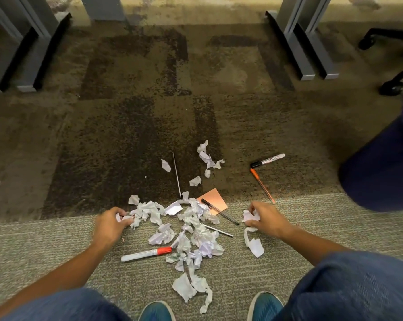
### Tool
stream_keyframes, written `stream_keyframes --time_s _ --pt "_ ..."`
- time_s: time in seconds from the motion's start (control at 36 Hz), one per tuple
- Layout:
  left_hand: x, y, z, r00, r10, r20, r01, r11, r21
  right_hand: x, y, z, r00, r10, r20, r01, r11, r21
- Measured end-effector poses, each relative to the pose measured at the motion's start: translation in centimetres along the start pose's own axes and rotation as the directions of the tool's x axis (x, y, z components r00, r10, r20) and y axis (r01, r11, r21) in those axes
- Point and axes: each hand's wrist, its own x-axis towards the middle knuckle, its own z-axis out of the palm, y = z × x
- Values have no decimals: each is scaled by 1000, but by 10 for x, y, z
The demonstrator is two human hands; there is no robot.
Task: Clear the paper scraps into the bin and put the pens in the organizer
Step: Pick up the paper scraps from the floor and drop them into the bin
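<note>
Scraps [191, 237] are lying lower centre; left hand [110, 224] and right hand [265, 218] are each pinching paper at the pile's edges.

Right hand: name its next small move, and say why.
Probably carry the crumpled white paper scrap across to the dark blue bin. The right hand already has its grip shut on it, and the bin stands just to that side.

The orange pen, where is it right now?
In the head view the orange pen lies on the carpet, right of the scrap pile, just beyond the right hand, its top end beside the black-capped marker.
</note>
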Motion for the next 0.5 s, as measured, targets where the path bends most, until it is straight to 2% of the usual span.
stream_keyframes --time_s 0.19,0.31,0.36,0.42,0.5 --pt "-4 -9 2 998 57 -26 -58 997 -47 1 2 5 1000 -12 -11 13 998 61" --pt "-10 -14 1 997 52 -55 -57 993 -106 -3 4 -4 998 63 -19 -55 957 284" --pt "-13 -17 -1 998 43 -51 -50 986 -158 -4 7 -10 996 89 6 -83 901 427" --pt "-16 -16 -3 997 41 -60 -53 974 -220 -6 9 -15 992 107 72 -129 784 608" --pt "-29 -14 -10 993 35 -111 -68 947 -314 -15 3 -19 989 90 116 -147 657 739"
